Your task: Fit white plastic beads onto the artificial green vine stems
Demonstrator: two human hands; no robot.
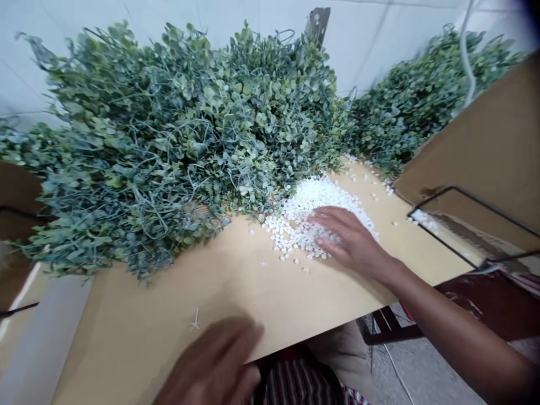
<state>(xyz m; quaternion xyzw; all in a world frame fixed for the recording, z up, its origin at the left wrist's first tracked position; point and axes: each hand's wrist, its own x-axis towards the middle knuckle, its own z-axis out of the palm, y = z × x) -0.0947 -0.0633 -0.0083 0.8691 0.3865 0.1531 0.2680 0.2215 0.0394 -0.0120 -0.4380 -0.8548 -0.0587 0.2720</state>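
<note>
Farthest left of the left grip, brown cardboard point(17, 191) stands behind a pale strip point(46, 332) that lies along the tan counter point(139, 320). Beyond the left grip, a heap of leafy artificial greenery point(189, 124) spreads across the back, its lower sprigs trailing onto the surface. Just up and left of that grip lies a small pronged white piece point(195, 322). The left grip point(215, 360) is blurred, its fingers partly bent, above the surface near the front edge; I cannot tell whether it has hold of anything. Up and right of it, a broad stretch of counter gives room for sideways movement as far as the white bead-like pieces point(312, 197). These are heaped against the greenery, under and beyond the right grip point(352, 239). That grip is spread, thumb apart from fingers, its fingertips at the heap; whether a piece is under them is hidden. The front edge slants up beneath its forearm. Right of it, a black wire frame point(498, 211) and a cardboard panel point(485, 140) bound the room.
</note>
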